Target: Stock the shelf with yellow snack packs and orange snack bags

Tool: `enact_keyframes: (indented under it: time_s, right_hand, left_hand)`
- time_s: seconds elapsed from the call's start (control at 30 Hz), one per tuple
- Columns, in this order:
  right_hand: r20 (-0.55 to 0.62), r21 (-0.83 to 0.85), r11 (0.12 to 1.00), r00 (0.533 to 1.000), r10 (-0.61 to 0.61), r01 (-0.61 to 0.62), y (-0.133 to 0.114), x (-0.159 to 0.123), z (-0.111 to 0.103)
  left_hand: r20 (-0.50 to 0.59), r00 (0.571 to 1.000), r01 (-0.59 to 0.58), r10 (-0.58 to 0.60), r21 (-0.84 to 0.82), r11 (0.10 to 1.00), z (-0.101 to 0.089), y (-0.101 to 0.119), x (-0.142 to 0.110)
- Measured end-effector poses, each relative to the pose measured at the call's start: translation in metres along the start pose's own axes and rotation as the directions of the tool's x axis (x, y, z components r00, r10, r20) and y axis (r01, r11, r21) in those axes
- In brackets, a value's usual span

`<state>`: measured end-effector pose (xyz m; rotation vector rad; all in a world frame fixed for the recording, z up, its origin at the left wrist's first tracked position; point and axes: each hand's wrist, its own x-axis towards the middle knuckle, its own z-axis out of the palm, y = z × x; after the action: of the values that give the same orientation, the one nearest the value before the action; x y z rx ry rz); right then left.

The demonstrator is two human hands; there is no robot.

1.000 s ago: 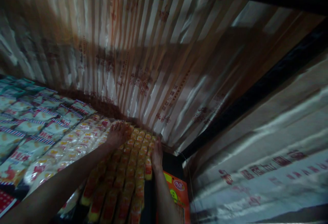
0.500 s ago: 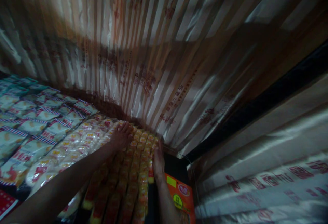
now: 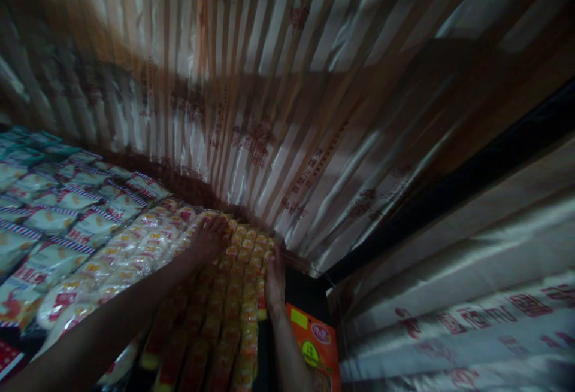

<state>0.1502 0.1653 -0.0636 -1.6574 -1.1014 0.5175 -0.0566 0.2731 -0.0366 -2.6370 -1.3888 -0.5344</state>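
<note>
Rows of small yellow packaged snack cakes (image 3: 231,296) lie packed side by side in front of me. My left hand (image 3: 210,237) rests with fingers stretched out on the far left end of these rows, beside the white packs. Along the right side of the yellow rows stands my right hand (image 3: 275,281), its fingers straight and its palm turned inward against the outer packs. White round packs (image 3: 135,248) in clear wrap fill the strip left of the yellow ones. My left forearm crosses over part of both groups and hides some packs.
Blue-and-white striped snack bags (image 3: 78,224) lie in rows at the left, with green packs (image 3: 27,140) behind. An orange box front (image 3: 312,344) is right of my right forearm. A printed plastic curtain (image 3: 251,111) hangs behind, and a black bar (image 3: 431,194) slants across the right.
The view has shifted slightly, so the goods and both hands sit a little further left. My hands keep nearly the same places on the yellow packs.
</note>
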Motion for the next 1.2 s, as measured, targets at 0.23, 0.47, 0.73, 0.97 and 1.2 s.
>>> enact_keyframes:
  time_s: [0.23, 0.47, 0.73, 0.97, 1.2]
  right_hand:
    - [0.017, 0.061, 0.998, 1.000, 0.010, -0.011, 0.007, 0.002, -0.001]
    - [0.024, 0.133, 0.990, 0.998, 0.050, -0.053, 0.001, -0.002, -0.012]
    - [-0.112, -0.001, 0.996, 0.990, -0.085, 0.085, -0.020, -0.068, -0.030]
    - [-0.123, -0.133, 0.981, 0.980, -0.156, 0.139, -0.012, -0.152, -0.023]
    - [-0.115, -0.144, 0.988, 0.990, -0.079, 0.062, -0.003, -0.173, 0.002]
  left_hand:
    - [-0.077, 0.997, -0.032, 0.031, -0.014, 0.999, -0.010, 0.002, 0.000]
    - [-0.123, 0.992, 0.010, -0.007, 0.020, 1.000, -0.032, 0.007, -0.014]
    - [-0.314, 0.949, -0.007, -0.008, -0.047, 0.999, -0.059, 0.020, -0.086]
    - [-0.463, 0.887, -0.003, -0.007, -0.020, 1.000, -0.065, 0.059, -0.181]
    - [-0.396, 0.917, -0.017, 0.043, 0.067, 0.998, -0.057, 0.087, -0.216]
